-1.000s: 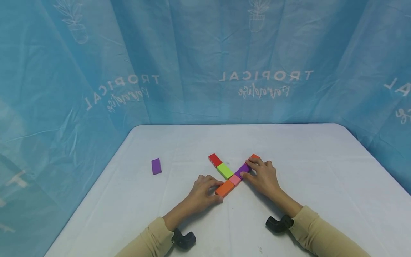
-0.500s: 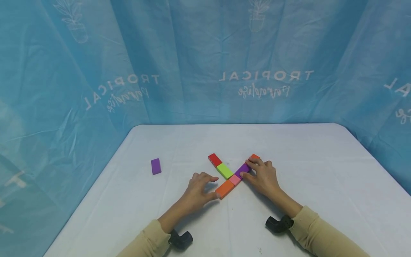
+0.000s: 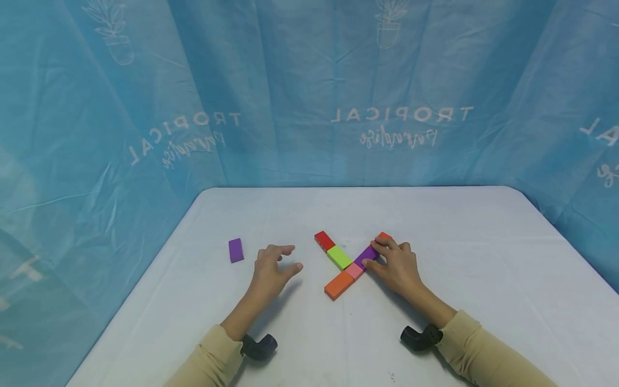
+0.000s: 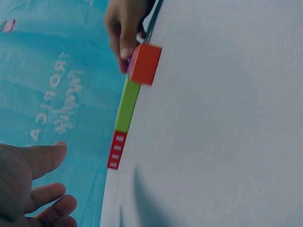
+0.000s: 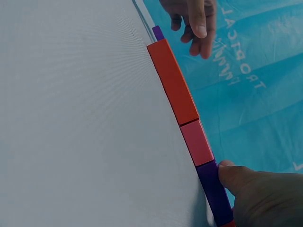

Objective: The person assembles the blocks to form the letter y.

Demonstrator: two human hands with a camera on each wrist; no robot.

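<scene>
My left hand is in the air left of the blocks, fingers and thumb spread with nothing between them; the left wrist view shows its thumb and fingers apart. My right hand holds the purple block, thumb against its near side and index finger reaching over to the far side. That block lies in a slanting row with a pink block, an orange block at the near end and another orange block, partly hidden by the fingers, at the far end.
A lime green block and a red block branch off the row toward the back left. A separate purple block lies at the left, beyond my left hand. Blue printed curtains hang behind the white table.
My left hand has let go of the near orange block and moved left and away from the row. My right hand and the blocks have stayed in place.
</scene>
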